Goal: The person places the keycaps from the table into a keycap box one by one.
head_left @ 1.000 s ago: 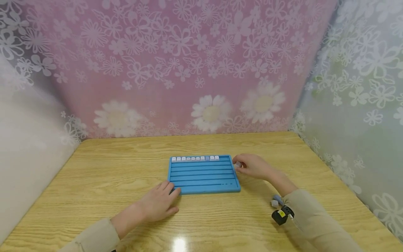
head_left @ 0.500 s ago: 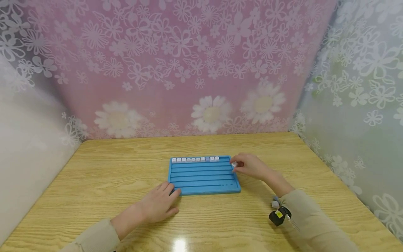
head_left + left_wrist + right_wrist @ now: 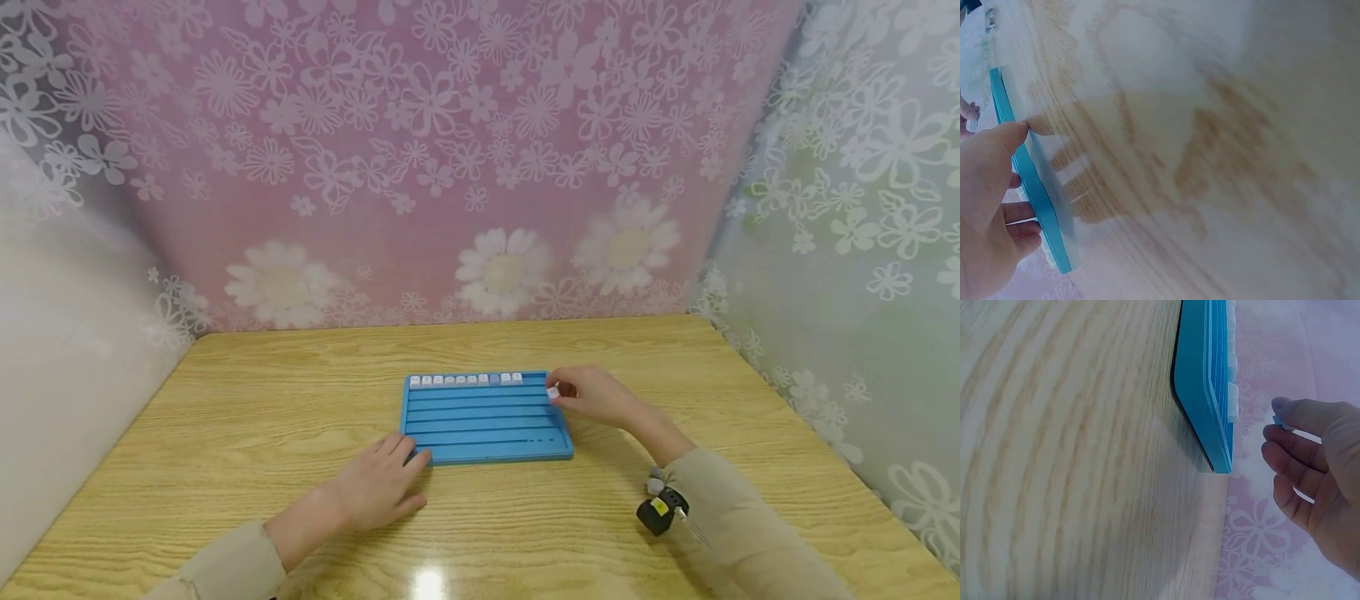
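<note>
A blue ridged keycap tray lies on the table, with a row of white keycaps and one bluish keycap along its back channel. My left hand holds the tray's near left corner; in the left wrist view the thumb is on the front edge and the fingers are along the side. My right hand pinches a white keycap between thumb and fingertips at the tray's right rim. In the right wrist view, the fingers partly hide this keycap.
Beside the right sleeve lie a loose white keycap and a bluish piece, partly covered by the arm. A black wrist camera sits on the right wrist. Flower-patterned curtains close off the wooden table at the back and right.
My right hand has moved slightly left with the keycap, from outside the tray's right edge to over its rim. The left hand and the tray have stayed in place.
</note>
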### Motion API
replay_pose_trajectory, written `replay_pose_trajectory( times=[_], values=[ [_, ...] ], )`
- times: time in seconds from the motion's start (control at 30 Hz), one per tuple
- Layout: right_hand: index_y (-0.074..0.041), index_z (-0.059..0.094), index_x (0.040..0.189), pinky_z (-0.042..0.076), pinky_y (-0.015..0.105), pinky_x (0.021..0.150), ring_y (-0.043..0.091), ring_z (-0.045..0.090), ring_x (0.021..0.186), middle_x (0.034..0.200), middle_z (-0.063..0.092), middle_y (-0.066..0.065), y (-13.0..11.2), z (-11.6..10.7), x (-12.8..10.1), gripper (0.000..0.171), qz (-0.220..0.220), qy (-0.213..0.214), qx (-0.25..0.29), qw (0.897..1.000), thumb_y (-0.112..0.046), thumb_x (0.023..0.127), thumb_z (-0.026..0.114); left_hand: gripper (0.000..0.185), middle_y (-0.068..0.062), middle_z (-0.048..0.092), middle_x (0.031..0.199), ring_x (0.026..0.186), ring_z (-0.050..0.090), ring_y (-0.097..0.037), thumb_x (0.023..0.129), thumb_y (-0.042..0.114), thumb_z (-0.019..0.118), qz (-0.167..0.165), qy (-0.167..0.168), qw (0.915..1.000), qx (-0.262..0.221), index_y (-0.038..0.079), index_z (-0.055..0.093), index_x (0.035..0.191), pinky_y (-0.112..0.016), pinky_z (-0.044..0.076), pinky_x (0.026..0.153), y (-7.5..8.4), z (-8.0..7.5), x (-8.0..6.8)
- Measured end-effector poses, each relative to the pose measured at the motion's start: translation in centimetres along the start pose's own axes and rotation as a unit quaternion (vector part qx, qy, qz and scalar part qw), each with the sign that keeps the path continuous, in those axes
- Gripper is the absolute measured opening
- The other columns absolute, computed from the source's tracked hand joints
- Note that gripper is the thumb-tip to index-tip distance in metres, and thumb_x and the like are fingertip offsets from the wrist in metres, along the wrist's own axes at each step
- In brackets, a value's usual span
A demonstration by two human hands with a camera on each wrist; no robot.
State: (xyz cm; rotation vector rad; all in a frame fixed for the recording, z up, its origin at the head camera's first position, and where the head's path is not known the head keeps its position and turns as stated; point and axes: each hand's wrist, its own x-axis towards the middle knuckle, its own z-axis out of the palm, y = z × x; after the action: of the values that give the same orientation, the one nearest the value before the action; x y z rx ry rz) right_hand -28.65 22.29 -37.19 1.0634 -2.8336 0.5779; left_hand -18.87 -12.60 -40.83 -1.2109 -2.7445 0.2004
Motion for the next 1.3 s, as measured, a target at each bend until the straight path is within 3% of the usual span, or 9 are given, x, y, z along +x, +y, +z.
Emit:
replay_pose_trajectory(
  times=[0.4,0.67,0.9,1.3],
  values=[
    [-0.005,0.064,0.101,0.040,0.032,0.064,0.016,0.044,0.073,0.081,0.051,-0.001,1.4,0.5,2.3,0.021,0.025,0.015,0.008,1.000,-0.016,0.084,0.069,0.053,-0.010,0.047,0.112,0.106,0.044,-0.025,0.092,0.045,0.052,-0.006,-0.008,0.9999,-0.007,0.005,0.046,0.127,-0.038,0.042,0.093,0.0,0.2,-0.2],
    [-0.006,0.064,0.101,0.042,0.030,0.062,0.015,0.048,0.071,0.080,0.055,-0.001,1.5,0.9,4.5,0.020,0.065,-0.012,0.021,0.998,-0.017,0.085,0.068,0.053,-0.010,0.047,0.111,0.105,0.044,-0.024,0.091,0.045,0.052,-0.009,-0.005,0.9999,-0.008,0.006,0.047,0.126,-0.037,0.042,0.093,0.0,0.5,-0.3],
    [-0.006,0.064,0.098,0.042,0.029,0.061,0.015,0.048,0.068,0.076,0.055,-0.001,2.5,1.6,5.9,0.019,0.073,-0.041,0.000,0.997,-0.018,0.085,0.068,0.053,-0.009,0.047,0.111,0.105,0.043,-0.024,0.092,0.046,0.052,-0.007,-0.004,1.0000,-0.003,0.006,0.046,0.126,-0.037,0.042,0.093,-0.1,0.5,-0.2],
    [-0.006,0.065,0.098,0.046,0.033,0.069,0.016,0.050,0.075,0.084,0.058,0.001,3.3,2.3,6.9,0.016,0.079,-0.073,-0.017,0.994,-0.017,0.087,0.066,0.055,-0.009,0.047,0.112,0.105,0.044,-0.024,0.092,0.048,0.050,-0.008,-0.005,0.9999,0.007,0.007,0.045,0.127,-0.037,0.042,0.093,-0.4,0.5,0.0]
  ],
)
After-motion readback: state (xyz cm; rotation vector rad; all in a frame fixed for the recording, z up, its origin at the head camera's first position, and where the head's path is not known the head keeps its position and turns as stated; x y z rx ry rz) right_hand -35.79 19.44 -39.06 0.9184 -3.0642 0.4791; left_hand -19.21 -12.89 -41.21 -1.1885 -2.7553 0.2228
